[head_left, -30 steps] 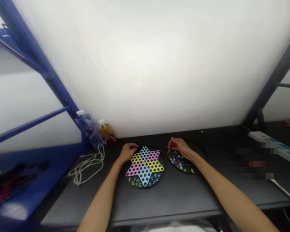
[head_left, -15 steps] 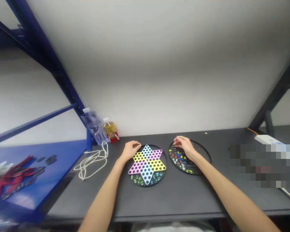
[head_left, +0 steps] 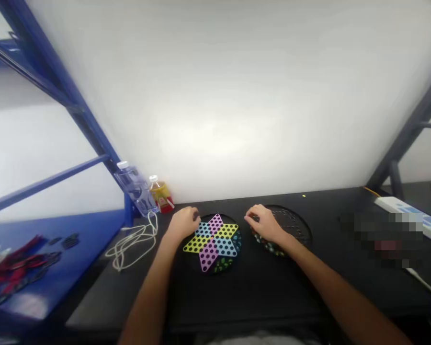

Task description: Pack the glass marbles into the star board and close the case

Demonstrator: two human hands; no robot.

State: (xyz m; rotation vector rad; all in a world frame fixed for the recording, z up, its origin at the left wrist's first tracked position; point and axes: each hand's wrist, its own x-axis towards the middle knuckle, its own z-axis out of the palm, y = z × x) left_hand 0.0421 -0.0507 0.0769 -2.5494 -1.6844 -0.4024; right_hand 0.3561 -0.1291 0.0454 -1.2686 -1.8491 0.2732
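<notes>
A round Chinese checkers board [head_left: 211, 238] lies on the dark table, its star in pink, yellow and blue dotted with holes. Green and teal marbles [head_left: 224, 263] sit along its lower and right rim. My left hand [head_left: 184, 222] is at the board's upper left edge, fingers curled against it. To the right is a second round black tray [head_left: 297, 220] with mixed coloured marbles [head_left: 273, 247], partly covered by my right hand [head_left: 262, 221]. That hand hovers around the tray's left rim with its fingers pinched together; anything between them is too small to see.
A white cord [head_left: 136, 244] lies coiled on the left, near a clear bottle [head_left: 136, 189] and a yellow-red bottle [head_left: 161, 195]. A blue surface [head_left: 93, 235] holds red and black items [head_left: 21, 266]. On the right are a white power strip [head_left: 413, 215] and a blurred-out patch.
The star board has turned anticlockwise, a pink point now at the top and the marbles shifted rightward. My right hand has moved left, to the tray's left rim, with its fingers closer together.
</notes>
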